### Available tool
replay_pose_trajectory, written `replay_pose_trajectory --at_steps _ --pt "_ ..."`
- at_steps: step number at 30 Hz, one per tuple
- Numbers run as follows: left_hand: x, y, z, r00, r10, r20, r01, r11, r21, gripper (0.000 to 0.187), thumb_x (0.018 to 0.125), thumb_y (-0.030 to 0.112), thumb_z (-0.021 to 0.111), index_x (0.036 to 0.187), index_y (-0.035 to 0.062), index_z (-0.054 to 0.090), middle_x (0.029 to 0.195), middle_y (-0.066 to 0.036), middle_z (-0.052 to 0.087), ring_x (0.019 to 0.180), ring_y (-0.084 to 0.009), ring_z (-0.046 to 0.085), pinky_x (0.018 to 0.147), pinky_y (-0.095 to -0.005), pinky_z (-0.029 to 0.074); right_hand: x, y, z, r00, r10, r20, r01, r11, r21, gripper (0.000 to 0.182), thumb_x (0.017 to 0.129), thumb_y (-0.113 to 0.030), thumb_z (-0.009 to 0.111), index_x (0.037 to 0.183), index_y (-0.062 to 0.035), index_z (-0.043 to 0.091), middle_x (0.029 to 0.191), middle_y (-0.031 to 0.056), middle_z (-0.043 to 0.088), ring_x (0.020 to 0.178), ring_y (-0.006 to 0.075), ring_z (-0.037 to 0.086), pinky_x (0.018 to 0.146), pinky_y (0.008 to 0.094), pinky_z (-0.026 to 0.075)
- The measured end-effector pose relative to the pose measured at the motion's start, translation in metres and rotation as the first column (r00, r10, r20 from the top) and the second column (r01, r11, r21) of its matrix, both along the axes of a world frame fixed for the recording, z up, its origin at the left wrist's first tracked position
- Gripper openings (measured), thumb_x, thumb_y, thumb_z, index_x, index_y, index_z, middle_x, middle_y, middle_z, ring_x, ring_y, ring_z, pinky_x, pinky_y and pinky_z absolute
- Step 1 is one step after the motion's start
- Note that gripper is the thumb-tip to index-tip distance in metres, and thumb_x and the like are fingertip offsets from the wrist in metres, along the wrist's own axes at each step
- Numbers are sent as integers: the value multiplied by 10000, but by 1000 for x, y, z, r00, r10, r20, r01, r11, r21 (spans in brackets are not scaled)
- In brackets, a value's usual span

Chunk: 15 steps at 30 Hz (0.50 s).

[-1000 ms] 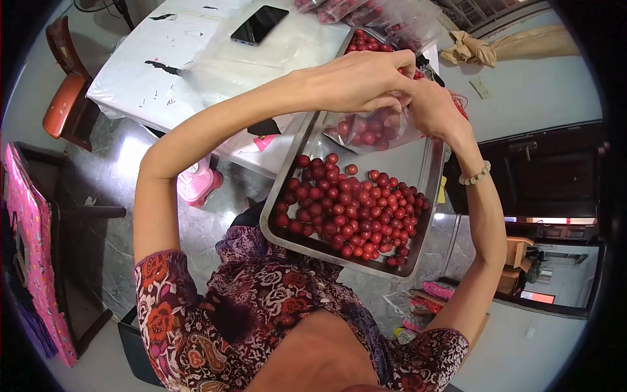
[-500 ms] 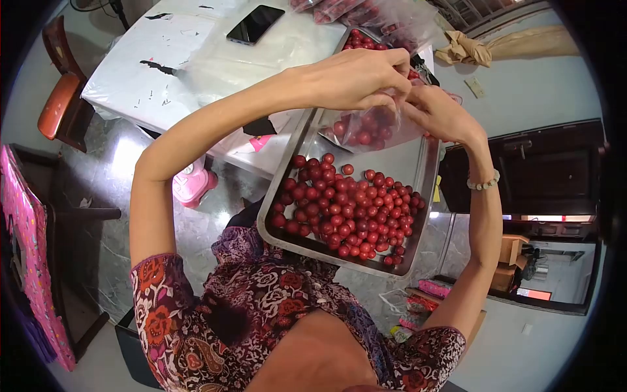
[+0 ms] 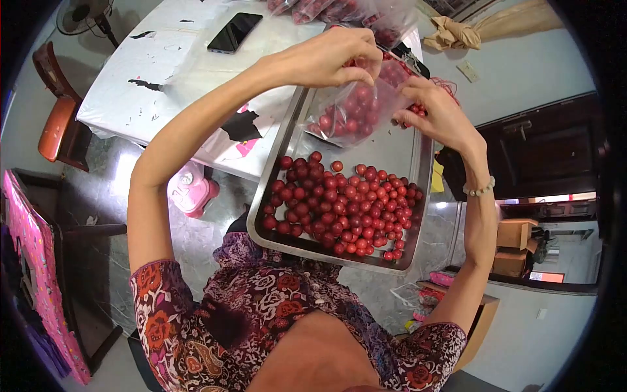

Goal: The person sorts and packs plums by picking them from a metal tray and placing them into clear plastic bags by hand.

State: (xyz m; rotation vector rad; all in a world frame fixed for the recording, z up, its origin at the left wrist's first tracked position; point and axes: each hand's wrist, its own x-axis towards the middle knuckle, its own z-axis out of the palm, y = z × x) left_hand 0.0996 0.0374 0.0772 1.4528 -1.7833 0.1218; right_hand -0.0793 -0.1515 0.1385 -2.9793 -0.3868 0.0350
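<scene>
A clear plastic bag partly filled with round dark-red fruits rests in the far end of a metal tray. My left hand pinches the bag's upper edge, fingers bent and thumb below. On the other side, my right hand is curled at the bag's right edge, its fingertips on the plastic. Red fruits show between its thumb and fingers. A heap of loose red fruits covers the near half of the tray, which sits close in front of my body.
A white-covered table stands at the left with a black phone and clear plastic sheets on it. Filled bags of fruit lie at the back. A wooden chair and a pink stool are farther left.
My hands have drawn apart at the bag's top, the left moving up and left, the right lower. More of the bag's upper part shows. The whole view has shifted slightly.
</scene>
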Motion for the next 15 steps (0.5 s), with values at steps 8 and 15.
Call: replay_pose_trajectory --at_steps 8,15 --pt "-10 13 13 999 14 34 -16 998 65 119 875 114 674 913 13 625 912 -93 558 817 -252 595 722 -351 480 -17 12 -7 958 40 284 -10 995 -104 229 788 -127 733 938 6 622 984 116 600 977 310 563 806 401 499" --pt "-21 25 7 999 32 19 -34 994 102 129 844 98 703 925 16 643 933 -91 584 847 -256 595 747 -348 478 -25 21 -9 967 92 238 -57 987 -148 207 787 -118 739 904 4 619 1042 65 611 1035 276 567 808 380 514"
